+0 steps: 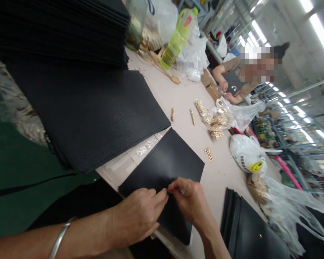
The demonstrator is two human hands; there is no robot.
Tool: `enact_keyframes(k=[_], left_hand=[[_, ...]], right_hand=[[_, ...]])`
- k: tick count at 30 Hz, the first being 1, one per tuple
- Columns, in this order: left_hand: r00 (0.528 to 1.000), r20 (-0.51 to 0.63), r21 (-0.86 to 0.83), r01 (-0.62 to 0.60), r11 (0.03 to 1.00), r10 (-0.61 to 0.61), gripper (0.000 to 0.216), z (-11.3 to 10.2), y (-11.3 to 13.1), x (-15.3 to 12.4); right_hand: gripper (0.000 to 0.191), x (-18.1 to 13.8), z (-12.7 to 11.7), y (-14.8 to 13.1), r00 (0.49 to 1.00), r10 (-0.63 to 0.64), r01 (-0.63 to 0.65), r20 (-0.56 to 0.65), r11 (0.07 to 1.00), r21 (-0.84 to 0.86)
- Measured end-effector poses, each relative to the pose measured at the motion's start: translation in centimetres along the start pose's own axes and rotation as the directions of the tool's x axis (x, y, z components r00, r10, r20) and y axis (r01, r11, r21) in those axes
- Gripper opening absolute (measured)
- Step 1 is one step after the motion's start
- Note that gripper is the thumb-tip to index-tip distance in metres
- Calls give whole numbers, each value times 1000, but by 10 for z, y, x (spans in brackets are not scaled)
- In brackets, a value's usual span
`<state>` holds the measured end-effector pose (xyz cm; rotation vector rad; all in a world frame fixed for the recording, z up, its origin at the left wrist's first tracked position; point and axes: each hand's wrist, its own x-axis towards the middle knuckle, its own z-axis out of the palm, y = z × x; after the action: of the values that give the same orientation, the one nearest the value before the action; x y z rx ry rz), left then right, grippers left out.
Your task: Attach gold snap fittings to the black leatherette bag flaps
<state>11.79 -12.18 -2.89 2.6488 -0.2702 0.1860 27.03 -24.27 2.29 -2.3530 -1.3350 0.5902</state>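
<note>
Your left hand (140, 216), right hand (191, 203): fingertips pinched together on black panel (164, 162), flat near table (178, 97) edge; pinched item too small to tell. Risk: uneven pressure slides panel off.

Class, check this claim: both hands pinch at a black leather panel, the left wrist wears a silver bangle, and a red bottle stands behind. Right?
Wrong in one point: the head view shows the bottle is yellow-green, not red. The rest stands.

Factory workshop: stacked leather panels (70, 36), hardware bags (218, 120).
</note>
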Motion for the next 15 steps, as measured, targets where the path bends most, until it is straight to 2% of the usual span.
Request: enact_keyframes(k=[3, 6, 10, 13, 15], left_hand=[[1000, 1, -12, 4, 1000, -4, 51, 1, 0, 0], [1000, 8, -20, -5, 1000, 5, 52, 1, -1, 1], [1000, 8, -13, -10, 1000, 11, 52, 2, -1, 0], [1000, 2, -9, -21, 1000, 21, 52, 4, -2, 0], [999, 14, -19, -32, 999, 32, 52, 5, -3, -1]], right_hand=[[24, 1, -3, -2, 996, -78, 83, 52, 991, -103], [25, 4, -5, -2, 996, -64, 68, 69, 995, -67], [20, 8, -5, -2, 992, 98, -105, 79, 991, 85], [10, 13, -5, 1, 964, 239, -258, 113, 946, 199], [8, 17, -6, 2, 947, 289, -315, 138, 917, 243]])
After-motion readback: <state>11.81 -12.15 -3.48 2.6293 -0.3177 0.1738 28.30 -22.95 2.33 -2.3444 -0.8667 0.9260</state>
